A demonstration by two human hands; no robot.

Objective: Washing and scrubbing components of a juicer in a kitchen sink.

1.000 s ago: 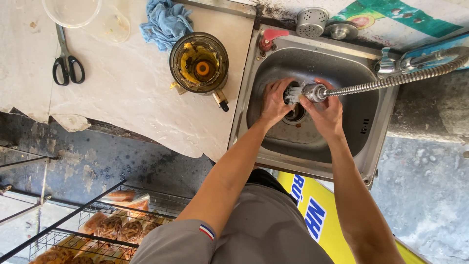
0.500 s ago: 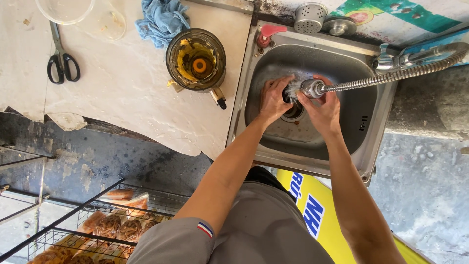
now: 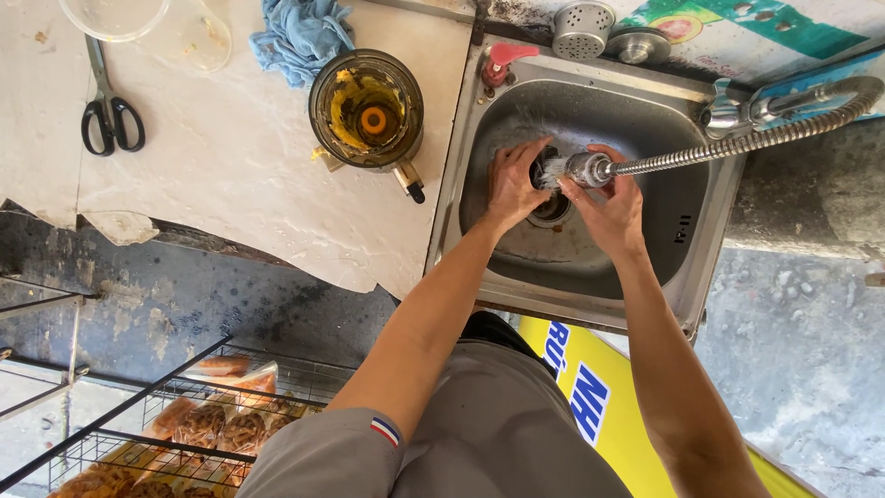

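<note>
Scissors (image 3: 109,118): on the counter, far left, untouched.
Blender jar (image 3: 367,110): upright beside the sink (image 3: 701,277), yellow residue inside.
Left hand (image 3: 513,187): fingers curled round a small dark part (image 3: 544,171), held over the drain.
Right hand (image 3: 612,207): closed round the spray head (image 3: 584,170); best aimed low so the splash lands in the basin.

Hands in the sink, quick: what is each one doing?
Left hand: curled around a small dark thing under the water; what it is cannot be told.
Right hand: closed on the sprayer head.
</note>
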